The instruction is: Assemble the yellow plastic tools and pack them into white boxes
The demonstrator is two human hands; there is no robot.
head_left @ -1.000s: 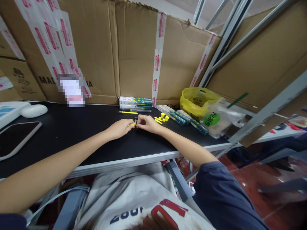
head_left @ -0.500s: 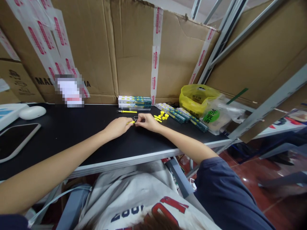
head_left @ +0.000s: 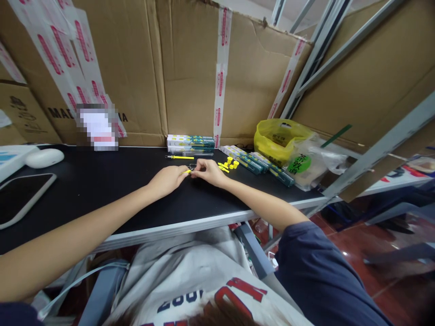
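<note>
Over the black table, my left hand [head_left: 167, 181] is closed on a small yellow stick-like piece [head_left: 187, 171], whose end pokes out past the thumb. My right hand [head_left: 208, 172] meets it there, thumb and forefinger pinched at the dark tip of that piece; what exactly sits between those fingers is too small to make out. Just beyond the hands lies a yellow rod with a dark metal end [head_left: 181, 157]. Several small yellow plastic parts [head_left: 229, 164] are scattered to the right of my right hand.
Printed green-and-white boxes [head_left: 190, 142] are stacked at the back, with more boxes [head_left: 248, 160] to the right. A yellow plastic bag [head_left: 280, 140] and a clear bag [head_left: 304, 167] stand beyond them. A phone [head_left: 25, 199] and a white rounded device [head_left: 45, 158] lie at left.
Both hands stay together at the same spot, with only slight finger movement. The view has shifted a little.
</note>
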